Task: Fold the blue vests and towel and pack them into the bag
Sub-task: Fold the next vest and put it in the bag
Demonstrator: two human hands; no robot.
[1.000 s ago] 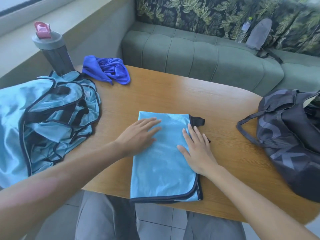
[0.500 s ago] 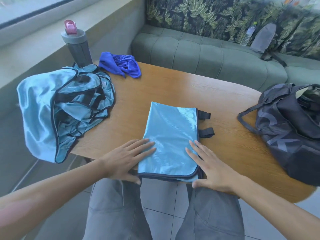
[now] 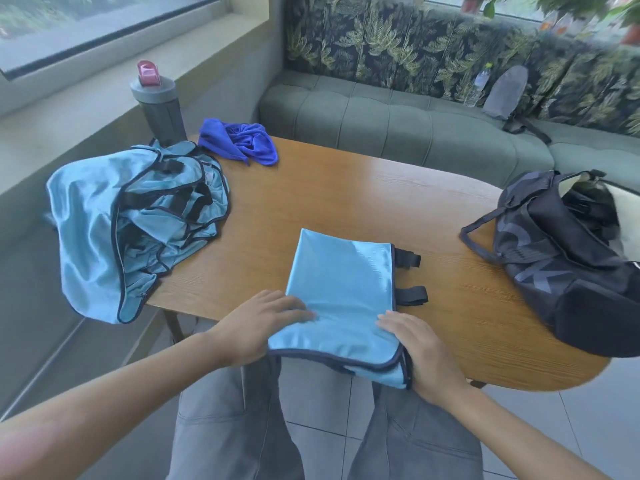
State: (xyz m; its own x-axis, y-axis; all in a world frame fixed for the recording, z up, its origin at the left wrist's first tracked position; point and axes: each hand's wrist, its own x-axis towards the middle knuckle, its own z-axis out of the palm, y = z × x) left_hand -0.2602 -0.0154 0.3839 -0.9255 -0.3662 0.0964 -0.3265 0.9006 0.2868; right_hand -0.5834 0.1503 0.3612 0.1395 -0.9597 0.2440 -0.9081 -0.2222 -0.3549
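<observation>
A folded light blue vest [image 3: 341, 289] with dark trim and black straps lies at the table's near edge, its near end hanging off the edge. My left hand [image 3: 258, 325] holds the near left corner, fingers on top. My right hand [image 3: 420, 348] holds the near right corner; both thumbs are hidden. A heap of unfolded light blue vests [image 3: 138, 223] spills over the table's left end. The dark blue towel [image 3: 242, 143] lies crumpled at the far left. The black bag [image 3: 571, 268] sits open at the right end.
A grey bottle with a pink lid [image 3: 157, 105] stands behind the heap. The wooden table [image 3: 346, 199] has a green sofa [image 3: 398, 123] behind it, with a grey pouch [image 3: 505, 93] on the seat. My knees are below the table's near edge.
Both hands slid from the vest's middle down to its near end. The near end now hangs off the table edge in their hold.
</observation>
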